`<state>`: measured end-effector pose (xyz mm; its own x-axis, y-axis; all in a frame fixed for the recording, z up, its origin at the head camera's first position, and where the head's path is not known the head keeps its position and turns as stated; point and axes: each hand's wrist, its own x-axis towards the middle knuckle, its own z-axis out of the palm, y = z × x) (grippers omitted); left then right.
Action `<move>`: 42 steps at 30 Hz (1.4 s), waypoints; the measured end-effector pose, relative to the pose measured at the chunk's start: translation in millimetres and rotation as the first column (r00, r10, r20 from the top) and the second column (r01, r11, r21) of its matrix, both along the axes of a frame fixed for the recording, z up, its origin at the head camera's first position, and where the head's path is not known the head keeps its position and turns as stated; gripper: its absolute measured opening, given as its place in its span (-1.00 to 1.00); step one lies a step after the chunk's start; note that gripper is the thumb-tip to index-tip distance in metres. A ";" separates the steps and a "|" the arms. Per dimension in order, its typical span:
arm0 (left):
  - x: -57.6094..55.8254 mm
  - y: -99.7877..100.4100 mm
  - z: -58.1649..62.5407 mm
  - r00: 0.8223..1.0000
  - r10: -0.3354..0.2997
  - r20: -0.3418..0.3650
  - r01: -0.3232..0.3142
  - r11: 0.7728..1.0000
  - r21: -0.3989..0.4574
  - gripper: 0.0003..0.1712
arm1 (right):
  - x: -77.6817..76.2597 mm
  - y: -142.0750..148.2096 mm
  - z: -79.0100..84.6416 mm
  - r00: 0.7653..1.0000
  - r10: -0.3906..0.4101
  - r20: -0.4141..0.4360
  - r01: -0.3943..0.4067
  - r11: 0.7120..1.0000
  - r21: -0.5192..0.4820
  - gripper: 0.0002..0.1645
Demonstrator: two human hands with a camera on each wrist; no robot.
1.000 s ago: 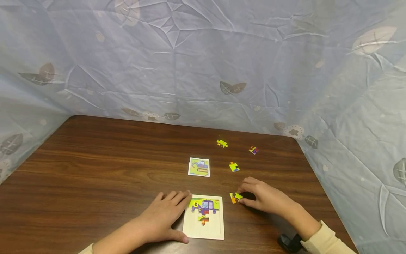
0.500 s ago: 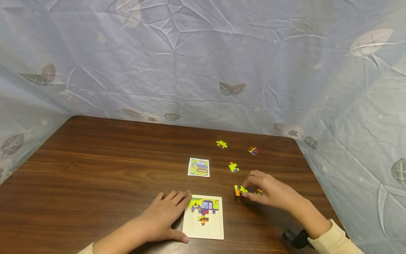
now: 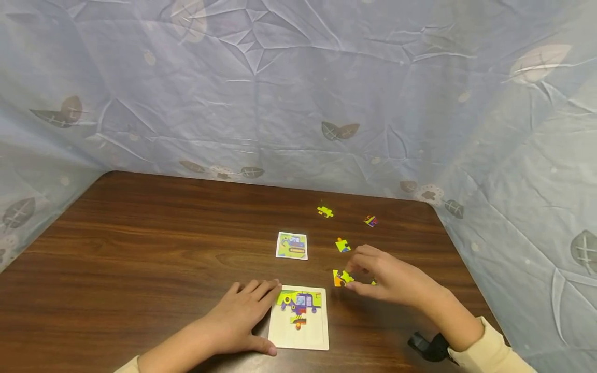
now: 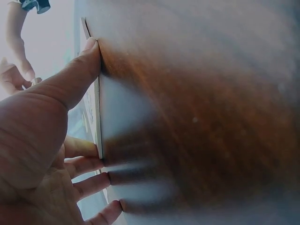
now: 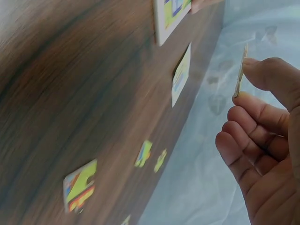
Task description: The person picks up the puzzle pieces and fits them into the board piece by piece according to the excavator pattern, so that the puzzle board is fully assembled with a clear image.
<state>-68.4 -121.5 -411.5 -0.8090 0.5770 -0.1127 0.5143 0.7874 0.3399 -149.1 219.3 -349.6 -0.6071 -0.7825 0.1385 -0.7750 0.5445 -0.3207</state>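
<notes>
My right hand (image 3: 384,274) pinches a yellow-green and orange jigsaw piece (image 3: 342,278) between thumb and forefinger. In the right wrist view the piece (image 5: 241,75) shows edge-on, held up clear of the table, with the other fingers curled below. The square puzzle board (image 3: 298,339) lies flat to its left; a partly assembled picture of a purple vehicle fills its upper part and runs down its middle. My left hand (image 3: 240,321) rests along the board's left edge, fingers extended at the top corner and thumb at the bottom one. In the left wrist view its thumb (image 4: 79,77) touches the rim.
Behind the board lies a small picture card (image 3: 292,245) of a digger. Loose jigsaw pieces are scattered beyond: a green one (image 3: 325,211), a purple-red one (image 3: 371,221) and a green-blue one (image 3: 342,245). Another piece (image 5: 80,187) lies beneath my right hand. A patterned cloth (image 3: 298,103) encloses the table.
My right hand, with the jigsaw piece in its pinch, has shifted right and away from me, then back left toward the board. The left hand stays where it was.
</notes>
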 end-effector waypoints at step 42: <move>-1.7 -1.7 -2.5 1.000 -0.003 -0.007 0.003 1.000 -0.001 0.37 | 40.1 -108.0 -41.0 0.998 0.031 0.046 -0.039 0.985 0.169 -0.76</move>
<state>-70.1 -123.2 -414.0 -0.8078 0.5795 -0.1076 0.5193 0.7862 0.3350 -109.0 111.3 -390.6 -0.5813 -0.8133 -0.0241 -0.7821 0.5667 -0.2592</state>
